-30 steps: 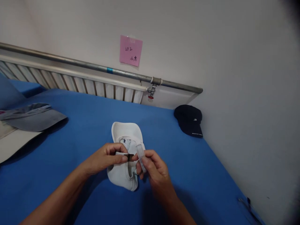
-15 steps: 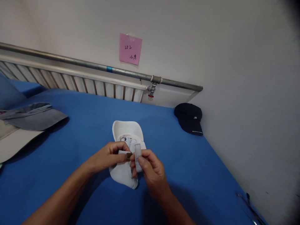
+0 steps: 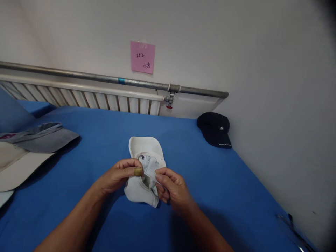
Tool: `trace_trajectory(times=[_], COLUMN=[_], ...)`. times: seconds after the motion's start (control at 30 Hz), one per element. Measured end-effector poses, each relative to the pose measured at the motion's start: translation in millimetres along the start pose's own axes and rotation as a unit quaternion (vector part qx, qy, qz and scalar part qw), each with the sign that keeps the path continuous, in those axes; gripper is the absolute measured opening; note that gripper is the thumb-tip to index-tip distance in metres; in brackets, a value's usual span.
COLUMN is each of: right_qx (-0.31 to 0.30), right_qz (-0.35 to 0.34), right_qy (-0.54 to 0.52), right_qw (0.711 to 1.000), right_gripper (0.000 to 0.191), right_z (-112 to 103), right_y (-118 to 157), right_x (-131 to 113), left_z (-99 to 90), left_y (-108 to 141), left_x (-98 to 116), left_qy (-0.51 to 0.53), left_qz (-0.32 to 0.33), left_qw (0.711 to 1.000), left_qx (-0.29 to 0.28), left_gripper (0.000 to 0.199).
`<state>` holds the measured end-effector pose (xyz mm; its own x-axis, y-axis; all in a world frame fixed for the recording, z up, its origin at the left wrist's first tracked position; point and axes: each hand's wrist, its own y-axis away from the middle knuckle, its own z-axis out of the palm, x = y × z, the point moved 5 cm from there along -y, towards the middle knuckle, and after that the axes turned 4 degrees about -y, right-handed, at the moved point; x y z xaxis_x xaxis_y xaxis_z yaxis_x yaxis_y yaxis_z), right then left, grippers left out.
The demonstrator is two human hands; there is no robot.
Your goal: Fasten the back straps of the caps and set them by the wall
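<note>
Overall, a pale wall (image 3: 275, 87) is standing beyond and to the right of the white baseball cap (image 3: 140, 192). A blue cover (image 3: 225, 182) is spreading beneath the cap and out on all sides of it. Beyond the cap, a white radiator (image 3: 112, 101) is running off to the left, and a grey metal pipe (image 3: 147, 84) is passing above it.

Well left of the white cap, a cream brimmed hat (image 3: 28, 168) is lying partly under a grey brimmed hat (image 3: 57, 138). The white cap itself is lying on the cover between both hands, its brim pointing away from the person and its interior partly showing. Beyond it to the right, a navy baseball cap (image 3: 213, 127) is sitting just beside the wall.

Immediately right of the white cap, the right hand (image 3: 174, 187) is curling its lower fingers inward; to the left, the left hand (image 3: 118, 176) is bending its fingers over the cap's edge. Beyond the cap, a pink note (image 3: 142, 57) is hanging on the wall, and a valve (image 3: 170, 99) is joining pipe and radiator.

The cap's pale strap (image 3: 150, 173) is being pinched between right thumb and forefinger. A brass-coloured buckle (image 3: 138, 171) is being pinched by left thumb and forefinger, near the strap; whether strap and buckle are touching, I cannot tell.
</note>
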<state>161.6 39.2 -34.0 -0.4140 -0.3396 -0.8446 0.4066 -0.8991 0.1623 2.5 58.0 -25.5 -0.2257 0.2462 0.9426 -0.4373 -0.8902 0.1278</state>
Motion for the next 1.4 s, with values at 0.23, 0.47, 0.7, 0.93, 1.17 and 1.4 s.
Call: trace_trajectory(times=[0.23, 0.47, 0.7, 0.93, 1.17, 1.4], right_qx=[-0.029, -0.049, -0.055, -0.042, 0.001, -0.006], right_qz=[0.021, 0.042, 0.081, 0.063, 0.05, 0.052], right_qy=[-0.034, -0.033, -0.045, -0.024, 0.038, 0.036], right_qw=[0.999, 0.997, 0.994, 0.997, 0.998, 0.998], right_gripper=[0.027, 0.027, 0.027, 0.028, 0.024, 0.02], right_z=[8, 11, 12, 10, 11, 14], right_y=[3, 4, 4, 3, 2, 4], right_x=[-4, -2, 1, 2, 0, 0], left_z=[7.5, 13.4, 12.7, 15.0, 15.0, 17.4], left_y=[0, -3, -3, -4, -3, -3], left_x=[-4, -9, -13, -11, -9, -2], left_qy=[0.026, 0.046, 0.059, 0.05, 0.023, 0.004], left_qz=[-0.006, -0.014, -0.021, -0.026, -0.025, 0.002], left_qw=[0.999, 0.997, 0.996, 0.996, 0.997, 0.999], left_qx=[-0.036, -0.059, -0.06, -0.067, -0.066, -0.046], left_gripper=[0.026, 0.026, 0.025, 0.03, 0.031, 0.024])
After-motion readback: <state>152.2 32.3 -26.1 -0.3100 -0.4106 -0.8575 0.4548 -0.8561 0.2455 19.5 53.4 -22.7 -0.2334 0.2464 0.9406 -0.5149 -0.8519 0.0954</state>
